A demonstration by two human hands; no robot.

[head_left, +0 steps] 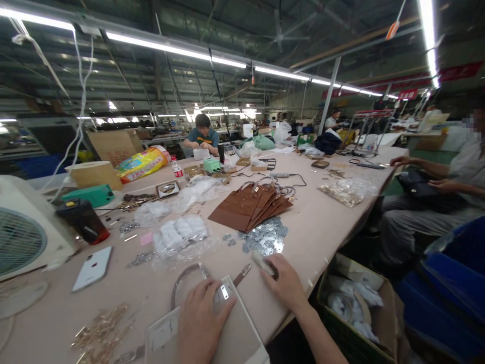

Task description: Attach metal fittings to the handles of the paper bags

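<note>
- A white fan (pixel 22 237) stands at the far left edge of the long table (pixel 322 227), with a white phone (pixel 93 268) lying flat near it.
- Loose gold clips (pixel 100 331) lie scattered at the near left.
- The left hand (pixel 199 323) lies flat and open, palm down, on a pale bag (pixel 238 333) at the near edge, thumb beside its metal clasp (pixel 224 292); it grips nothing.
- Bagged white parts (pixel 182 235) sit just beyond that bag.
- The right hand (pixel 286 285) rests on the table to the right of the pale bag, fingers curled round a small pale piece (pixel 265 264).
- Silver metal pieces (pixel 265 237) are heaped just beyond it, before a fanned stack of brown bags (pixel 252 207).
- A cardboard box (pixel 352 303) sits on the floor, right.
- A seated person (pixel 435 187) works at the far right.
</note>
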